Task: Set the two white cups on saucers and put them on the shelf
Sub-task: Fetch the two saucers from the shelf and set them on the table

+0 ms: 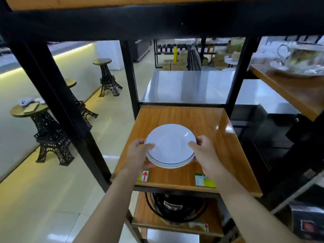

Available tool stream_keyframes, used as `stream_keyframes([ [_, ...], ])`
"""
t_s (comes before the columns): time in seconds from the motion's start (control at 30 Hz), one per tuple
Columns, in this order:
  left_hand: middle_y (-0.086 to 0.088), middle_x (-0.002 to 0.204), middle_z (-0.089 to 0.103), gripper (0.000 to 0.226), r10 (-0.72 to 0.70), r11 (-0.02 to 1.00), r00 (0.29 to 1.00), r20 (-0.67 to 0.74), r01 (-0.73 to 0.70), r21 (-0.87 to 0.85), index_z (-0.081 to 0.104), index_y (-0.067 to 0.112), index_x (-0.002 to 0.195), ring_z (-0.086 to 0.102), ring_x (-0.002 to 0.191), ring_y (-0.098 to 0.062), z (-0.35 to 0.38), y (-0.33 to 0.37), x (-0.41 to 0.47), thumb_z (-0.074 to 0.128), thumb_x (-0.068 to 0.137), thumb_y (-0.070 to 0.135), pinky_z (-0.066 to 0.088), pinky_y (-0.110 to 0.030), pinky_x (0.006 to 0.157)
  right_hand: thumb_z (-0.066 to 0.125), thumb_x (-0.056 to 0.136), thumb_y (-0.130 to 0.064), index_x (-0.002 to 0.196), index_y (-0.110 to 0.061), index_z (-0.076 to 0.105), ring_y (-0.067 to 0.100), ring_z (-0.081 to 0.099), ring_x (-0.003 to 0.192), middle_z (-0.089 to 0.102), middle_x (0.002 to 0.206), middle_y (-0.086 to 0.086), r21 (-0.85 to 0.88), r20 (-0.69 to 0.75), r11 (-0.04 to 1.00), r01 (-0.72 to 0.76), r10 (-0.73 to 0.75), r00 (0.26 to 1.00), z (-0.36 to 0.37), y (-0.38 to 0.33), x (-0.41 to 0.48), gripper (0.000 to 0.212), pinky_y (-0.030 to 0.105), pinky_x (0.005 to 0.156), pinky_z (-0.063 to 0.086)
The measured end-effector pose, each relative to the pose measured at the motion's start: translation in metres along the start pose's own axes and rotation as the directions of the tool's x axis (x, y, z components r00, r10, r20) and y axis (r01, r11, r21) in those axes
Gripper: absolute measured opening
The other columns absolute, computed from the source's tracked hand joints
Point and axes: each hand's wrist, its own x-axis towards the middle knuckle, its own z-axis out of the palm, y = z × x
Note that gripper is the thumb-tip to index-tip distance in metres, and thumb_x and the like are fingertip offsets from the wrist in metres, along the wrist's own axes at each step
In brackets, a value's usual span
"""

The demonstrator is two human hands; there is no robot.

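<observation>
Fingers (148, 146) of both hands grasp stacked white saucers (171, 146) (nothing in them) over the shelf (219, 137).

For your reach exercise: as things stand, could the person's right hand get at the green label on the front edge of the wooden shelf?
Probably yes. The green label lies just beneath the right hand, with nothing over it, but that hand shares the grip on the stacked white saucers with the left hand.
</observation>
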Motion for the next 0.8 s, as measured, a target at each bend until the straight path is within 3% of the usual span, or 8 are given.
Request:
stream_keyframes([
  [0.13,-0.009,0.1,0.06,0.025,-0.007,1.0,0.996,0.083,0.006,0.007,0.055,0.009,0.111,0.06,0.076,-0.023,-0.011,-0.007,-0.039,0.059,0.086,0.009,0.056,-0.03,0.046,0.052,0.088,-0.013,0.106,-0.007,0.05,0.011,0.057,0.077,0.056,0.095,0.005,0.034,-0.042,0.999,0.013,-0.012,0.999,-0.011,0.006,-0.049,0.019,0.023,0.045,0.051],
  [0.3,-0.01,0.097,0.061,0.027,0.031,0.999,0.976,0.215,-0.032,0.0,0.053,0.005,0.114,0.06,0.074,-0.024,-0.021,-0.018,-0.097,0.057,0.087,0.005,0.054,-0.029,0.043,0.054,0.087,-0.012,0.101,-0.01,0.053,0.025,0.058,0.092,0.06,0.104,0.013,0.077,-0.216,0.997,0.012,0.005,0.976,-0.021,0.016,-0.123,0.015,0.049,0.086,0.054],
  [0.37,-0.009,0.095,0.059,0.026,0.045,0.999,0.964,0.261,-0.051,0.016,0.052,0.005,0.113,0.058,0.074,-0.024,-0.024,-0.026,-0.122,0.056,0.088,0.004,0.051,-0.025,0.037,0.054,0.087,-0.012,0.095,-0.013,0.053,0.029,0.059,0.093,0.06,0.104,0.018,0.092,-0.263,0.996,0.006,0.019,0.964,-0.026,0.025,-0.158,0.008,0.051,0.082,0.053],
  [0.47,-0.006,0.094,0.057,0.02,0.041,0.997,0.94,0.339,-0.062,0.052,0.052,0.006,0.108,0.058,0.077,-0.022,-0.023,-0.038,-0.162,0.055,0.089,0.003,0.051,-0.025,0.037,0.053,0.088,-0.013,0.095,-0.013,0.052,0.022,0.057,0.086,0.06,0.099,0.012,0.118,-0.334,0.993,-0.025,0.064,0.941,-0.039,0.042,-0.209,0.007,0.036,0.065,0.052],
  [0.6,-0.004,0.096,0.056,0.022,-0.01,0.987,0.883,0.469,-0.068,0.149,0.055,0.004,0.111,0.058,0.079,-0.021,0.005,-0.053,-0.214,0.055,0.09,0.005,0.055,-0.031,0.042,0.054,0.088,-0.014,0.104,-0.012,0.053,0.024,0.056,0.095,0.059,0.095,0.005,0.192,-0.5,0.979,-0.069,0.158,0.852,-0.076,0.062,-0.28,0.016,0.035,0.072,0.052],
  [0.67,-0.007,0.101,0.058,0.022,-0.036,0.972,0.84,0.541,-0.097,0.215,0.055,0.006,0.111,0.059,0.084,-0.025,0.028,-0.063,-0.243,0.057,0.089,0.007,0.059,-0.039,0.052,0.053,0.089,-0.014,0.108,-0.009,0.053,0.024,0.057,0.097,0.061,0.102,0.008,0.213,-0.57,0.975,-0.066,0.179,0.802,-0.101,0.072,-0.317,0.019,0.029,0.064,0.051],
  [0.73,-0.012,0.108,0.06,0.022,-0.055,0.959,0.796,0.603,-0.127,0.255,0.056,0.007,0.111,0.061,0.092,-0.031,0.052,-0.074,-0.274,0.057,0.089,0.008,0.059,-0.041,0.055,0.052,0.089,-0.011,0.098,-0.012,0.053,0.023,0.058,0.091,0.061,0.1,0.009,0.243,-0.631,0.969,-0.036,0.186,0.753,-0.127,0.084,-0.355,0.009,0.027,0.059,0.048],
  [0.8,-0.014,0.112,0.06,0.023,-0.069,0.946,0.753,0.654,-0.159,0.283,0.056,0.007,0.112,0.062,0.096,-0.034,0.074,-0.088,-0.307,0.057,0.09,0.009,0.059,-0.038,0.051,0.053,0.087,-0.011,0.089,-0.016,0.052,0.026,0.06,0.089,0.063,0.1,0.011,0.255,-0.69,0.967,-0.029,0.202,0.695,-0.153,0.097,-0.392,0.005,0.038,0.068,0.052],
])
